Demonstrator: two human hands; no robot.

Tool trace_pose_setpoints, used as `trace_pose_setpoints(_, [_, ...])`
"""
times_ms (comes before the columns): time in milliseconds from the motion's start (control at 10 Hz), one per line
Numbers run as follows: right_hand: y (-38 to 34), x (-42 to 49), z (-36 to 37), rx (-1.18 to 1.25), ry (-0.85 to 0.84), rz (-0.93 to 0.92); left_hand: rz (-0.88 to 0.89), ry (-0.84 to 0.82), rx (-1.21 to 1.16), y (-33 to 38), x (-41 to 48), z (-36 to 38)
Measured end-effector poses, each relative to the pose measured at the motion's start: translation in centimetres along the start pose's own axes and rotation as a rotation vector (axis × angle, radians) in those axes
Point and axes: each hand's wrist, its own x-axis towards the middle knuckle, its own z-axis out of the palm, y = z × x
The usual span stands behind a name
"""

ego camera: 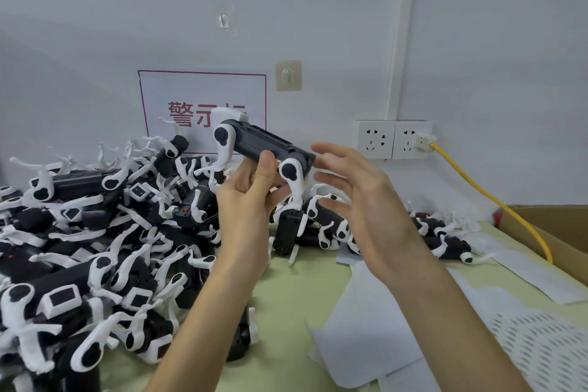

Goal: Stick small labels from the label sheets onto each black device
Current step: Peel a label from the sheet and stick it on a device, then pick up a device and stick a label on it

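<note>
**Head view: left hand point(248, 207) holds a device point(267, 143) up**

From the head view I see the left hand raised above the bench point(286, 293). Its fingers point(268, 165) are curled round the black, white-legged device, thumb on the near side. The right hand point(362, 200) is just beside the device's right end, fingers straight and spread, holding nothing; I cannot tell whether the tips touch it. A pile point(95, 232) of devices covers the bench's left side. Label sheets point(366, 337) lie on the right, below the right forearm. A yellow cable point(496, 204) runs from a wall socket point(412, 140) toward a box point(556, 226).
</note>
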Motion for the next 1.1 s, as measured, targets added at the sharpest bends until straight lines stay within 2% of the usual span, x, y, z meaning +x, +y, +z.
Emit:
trace_pose_setpoints(100, [0.4,0.0,0.6,-0.084,-0.071,-0.061,0.054,-0.034,0.009,-0.1,-0.1,0.1])
trace_pose_setpoints(200, [0.9,0.2,0.6,-0.167,-0.046,-0.146,0.065,-0.057,0.002,0.0,-0.2,-0.1])
trace_pose_setpoints(400, [1.1,0.8,-1.3,-0.077,-0.021,-0.066,-0.082,-0.124,0.023,-0.4,0.5,-0.9])
trace_pose_setpoints(500, [1.2,1.3,-2.3,-0.032,0.025,0.014,-0.196,-0.242,0.159,-0.6,0.9,-1.7])
trace_pose_setpoints(600, [2.1,2.1,-3.9,-0.003,0.164,0.081,-0.325,-0.373,0.454,-0.4,1.1,-2.7])
trace_pose_setpoints(700, [2.4,2.7,-6.8,0.142,0.372,0.166,-0.398,-0.406,0.705,-0.7,1.5,-4.1])
trace_pose_setpoints(800, [1.7,2.6,-10.9,0.426,0.523,0.218,-0.430,-0.383,0.913,-1.2,2.2,-5.9])
trace_pose_setpoints(900, [1.7,1.8,-16.7,0.463,0.740,0.154,-0.480,-0.358,1.097,-1.9,3.1,-8.0])
trace_pose_setpoints(1000, [3.0,0.4,-21.9,0.514,0.912,-0.015,-0.559,-0.385,1.247,-2.6,3.6,-9.5])
trace_pose_setpoints(1100, [10.0,-8.9,-38.6,0.664,1.039,0.016,-0.669,-0.520,1.372,-3.2,3.5,-10.0])
